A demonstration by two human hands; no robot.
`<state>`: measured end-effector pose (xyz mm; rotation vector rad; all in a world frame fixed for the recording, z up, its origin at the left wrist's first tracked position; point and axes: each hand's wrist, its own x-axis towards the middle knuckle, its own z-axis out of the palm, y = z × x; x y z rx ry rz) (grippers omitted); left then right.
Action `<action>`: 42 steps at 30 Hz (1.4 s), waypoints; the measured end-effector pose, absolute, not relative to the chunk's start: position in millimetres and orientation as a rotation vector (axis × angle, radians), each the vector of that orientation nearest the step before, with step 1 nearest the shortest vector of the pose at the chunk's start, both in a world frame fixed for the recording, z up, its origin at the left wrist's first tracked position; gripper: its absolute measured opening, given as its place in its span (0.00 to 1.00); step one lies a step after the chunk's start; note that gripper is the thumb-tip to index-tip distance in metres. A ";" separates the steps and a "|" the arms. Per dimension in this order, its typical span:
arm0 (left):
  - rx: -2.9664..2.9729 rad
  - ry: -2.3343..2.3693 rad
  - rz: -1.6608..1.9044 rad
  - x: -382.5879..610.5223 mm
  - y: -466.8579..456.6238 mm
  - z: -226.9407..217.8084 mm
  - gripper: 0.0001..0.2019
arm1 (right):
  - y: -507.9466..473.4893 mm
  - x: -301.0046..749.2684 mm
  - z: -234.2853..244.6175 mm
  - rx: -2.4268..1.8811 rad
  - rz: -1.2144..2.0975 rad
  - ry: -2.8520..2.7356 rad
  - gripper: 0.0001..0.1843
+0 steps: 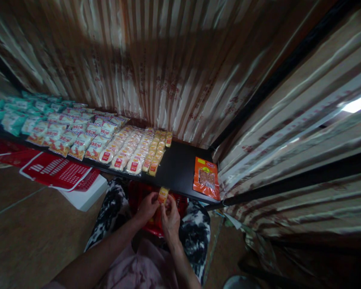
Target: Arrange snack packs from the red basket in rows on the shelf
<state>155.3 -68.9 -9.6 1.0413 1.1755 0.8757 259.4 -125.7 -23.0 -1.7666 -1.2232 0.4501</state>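
Note:
My left hand (146, 207) and my right hand (170, 216) meet just below the front edge of a black shelf (180, 168). Both pinch one small yellow-orange snack packet (163, 194), held upright between the fingertips. Under my hands, on my lap, sits a red basket (141, 192), mostly hidden by them. On the shelf, rows of small yellow packets (156, 154) and clear packets with red labels (123, 154) lie side by side. A larger orange packet (206, 178) lies alone at the shelf's right end.
Further left the shelf carries red-and-white packets (75, 136) and teal packets (15, 114). Red baskets (60, 172) rest on a white box (88, 196) on the tiled floor at left. Rusty corrugated metal walls (174, 72) stand behind and to the right.

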 end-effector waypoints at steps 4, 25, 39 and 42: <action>1.156 1.257 0.894 156.1 -66.9 -5.4 0.13 | -116.5 259.5 -12.7 -1.754 0.525 -1.160 0.23; 1.616 1.396 0.910 172.2 -33.8 23.6 0.11 | -78.5 279.7 20.5 -1.654 0.466 -1.190 0.13; 1.688 1.446 0.909 186.3 -12.3 21.3 0.14 | -53.2 289.3 29.2 -1.799 0.600 -1.144 0.14; 1.698 1.440 0.881 188.2 -10.0 25.2 0.14 | -48.8 293.5 26.8 -1.830 0.622 -1.164 0.13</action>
